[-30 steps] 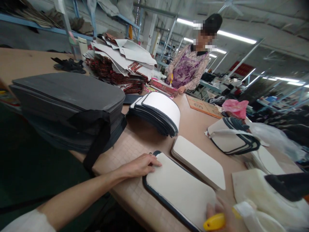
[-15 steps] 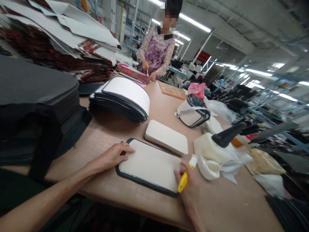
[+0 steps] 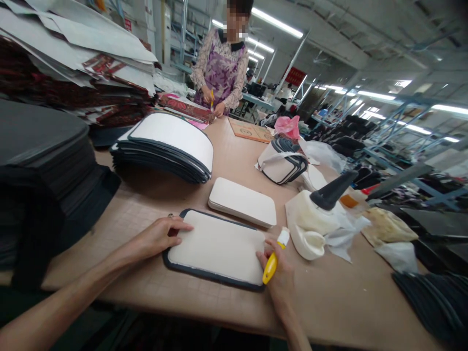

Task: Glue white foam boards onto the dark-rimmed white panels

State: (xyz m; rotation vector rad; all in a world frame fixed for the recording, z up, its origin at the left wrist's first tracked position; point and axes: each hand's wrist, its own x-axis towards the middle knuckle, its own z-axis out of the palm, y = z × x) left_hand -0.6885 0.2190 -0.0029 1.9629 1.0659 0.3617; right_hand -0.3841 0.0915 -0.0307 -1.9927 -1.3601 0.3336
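Note:
A cream board (image 3: pixel 219 246) lies on a slightly larger dark-edged panel (image 3: pixel 215 279), whose dark border shows along the front and left sides. At its left end rests my left hand (image 3: pixel 159 236), index finger and thumb apart and touching the board. My right hand (image 3: pixel 280 275) is at the right end, fingertips on the board's edge. A brush with a yellow handle (image 3: pixel 270 268) and white tip is held in that hand, tip pointing away. Just behind the panel sits a low stack of cream boards (image 3: pixel 243 202).
A curved stack of white-topped dark panels (image 3: pixel 170 146) stands behind left, beside a tall black stack (image 3: pixel 40 141). At right are a white jug (image 3: pixel 305 224) with a black spout and a tied bundle (image 3: pixel 281 161). Across the table (image 3: pixel 329 302), a co-worker (image 3: pixel 223 73) holds a yellow brush.
The view has shifted, so most things sit a little further left in the picture. Both hands stay at the board's ends, and the brush remains in my right hand.

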